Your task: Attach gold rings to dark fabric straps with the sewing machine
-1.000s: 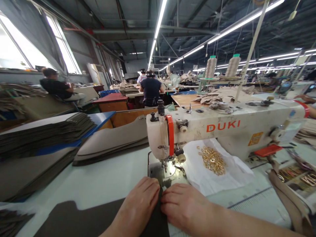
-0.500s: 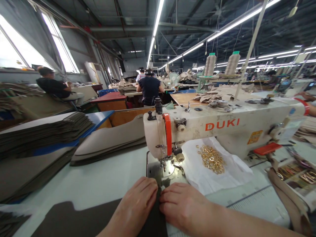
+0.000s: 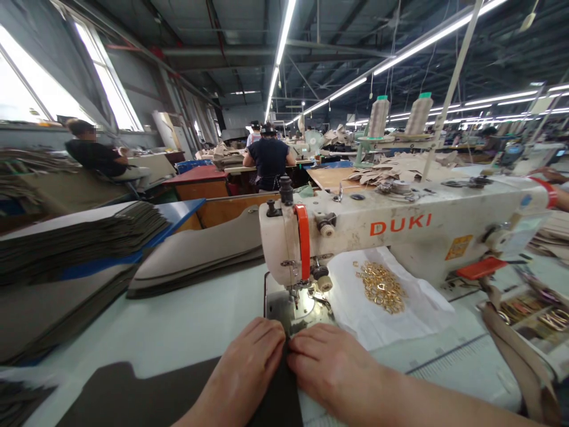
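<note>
A dark grey-brown fabric panel (image 3: 151,391) lies flat on the table in front of me. My left hand (image 3: 249,362) is closed on its upper edge, fingers curled and pressed together. Close beside it, my right hand (image 3: 324,362) also has its fingers bent together at the same edge. Whatever small part sits between the fingertips is hidden. Just beyond both hands is the metal needle plate (image 3: 278,305) of a white sewing machine (image 3: 347,219). Its presser foot (image 3: 297,296) stands above the plate, under a small light.
Gold metal rings (image 3: 382,287) lie on a white cloth (image 3: 427,314) right of the needle. Stacks of cut panels (image 3: 200,243) fill the left side. A tray of buckles (image 3: 533,320) and a hanging strap (image 3: 511,356) are at the right. Thread cones (image 3: 379,117) stand behind; co-workers sit farther off.
Both hands stay almost in place at the panel's edge, with only a slight shift of the fingers. The panel and machine look the same.
</note>
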